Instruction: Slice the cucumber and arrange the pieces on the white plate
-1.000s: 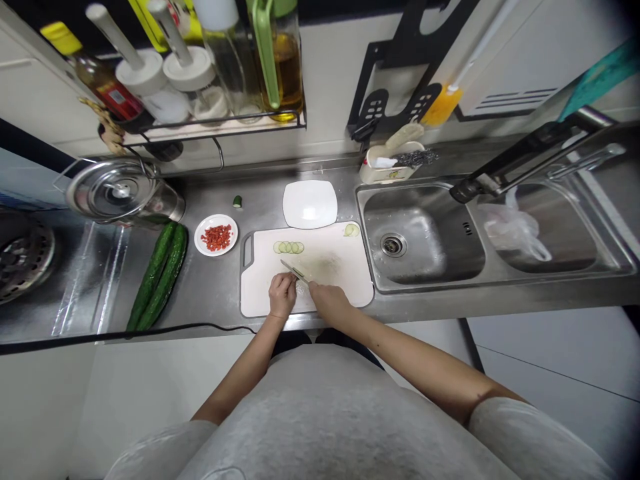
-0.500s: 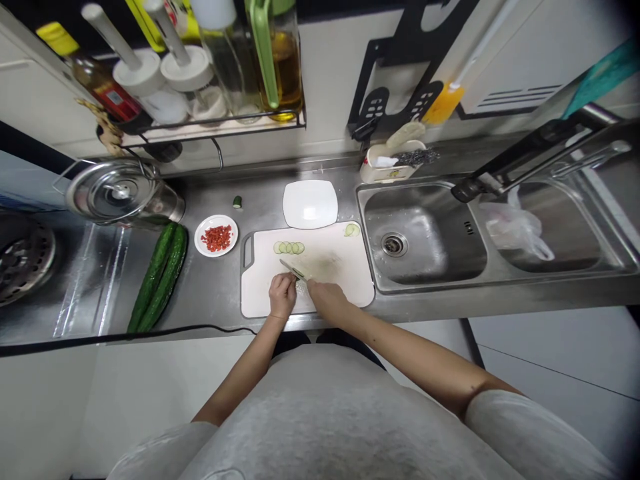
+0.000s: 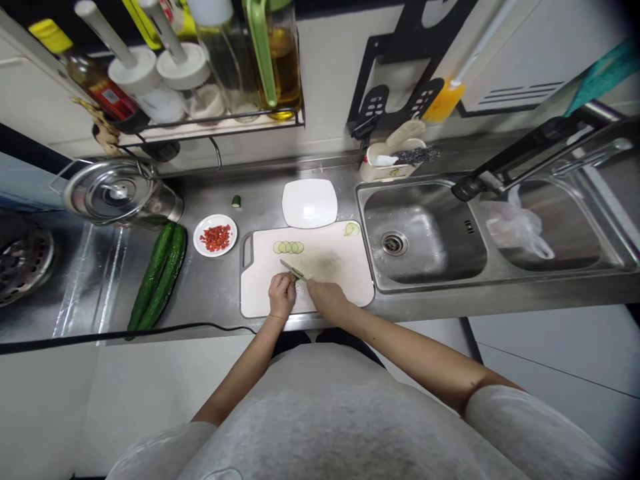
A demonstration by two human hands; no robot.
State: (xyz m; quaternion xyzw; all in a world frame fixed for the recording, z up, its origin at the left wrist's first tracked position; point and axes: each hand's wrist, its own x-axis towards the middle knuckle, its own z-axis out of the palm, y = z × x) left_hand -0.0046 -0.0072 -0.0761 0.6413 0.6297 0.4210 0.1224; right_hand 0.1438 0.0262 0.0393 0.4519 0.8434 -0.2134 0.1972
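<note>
My right hand is closed round the handle of a knife whose blade points up-left over the white cutting board. My left hand is curled beside the blade, fingers pressed on something small that I cannot make out. A short row of cucumber slices lies on the board's far side, and one more slice sits at its far right corner.
Two whole cucumbers lie left of the board, beside a small dish of chopped red chilli. A white square plate, a cucumber end and a lidded pot stand behind. A double sink lies to the right.
Both hands stay over the near part of the board; the knife has shifted only slightly. The view has nudged a little.
</note>
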